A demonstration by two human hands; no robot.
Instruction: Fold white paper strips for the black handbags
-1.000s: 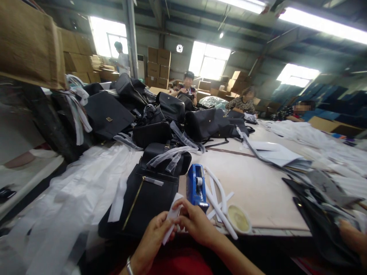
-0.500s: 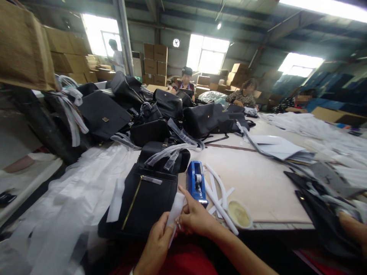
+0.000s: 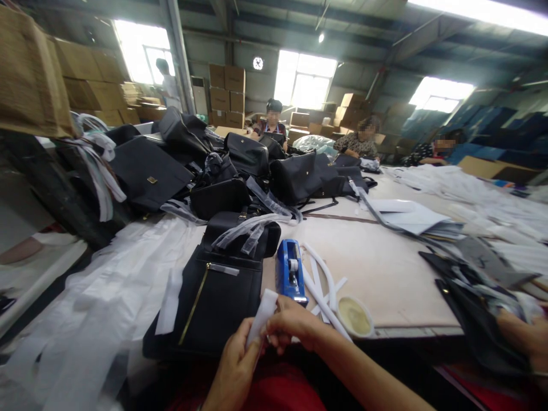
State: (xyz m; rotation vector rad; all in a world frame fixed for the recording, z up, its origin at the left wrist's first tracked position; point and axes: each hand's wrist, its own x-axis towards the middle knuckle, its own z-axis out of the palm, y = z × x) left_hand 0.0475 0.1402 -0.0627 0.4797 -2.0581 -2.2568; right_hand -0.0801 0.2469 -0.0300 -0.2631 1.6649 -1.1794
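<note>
**Both hands pinch a white strip at the table's near edge**

Beyond the hands, the work table (image 3: 385, 274) carries a heap of black handbags (image 3: 240, 171) on the far left. The nearest black handbag (image 3: 214, 302), with a gold zip, lies just beyond the left hand and holds nothing that can be seen. Loose white packing sheets (image 3: 98, 308) spread off to the left of it.

The step in hand looks like preparing a wrapping piece: the left hand (image 3: 235, 365) and right hand (image 3: 291, 328) are both closed on a small white strip (image 3: 262, 314), held up between them, fingertips nearly touching. Just beyond the right hand stands a blue tape dispenser (image 3: 290, 273); to its right lie white foam strips (image 3: 323, 285) and a round tape roll (image 3: 355, 315). Any further handling calls for a firm, even pinch.
</note>
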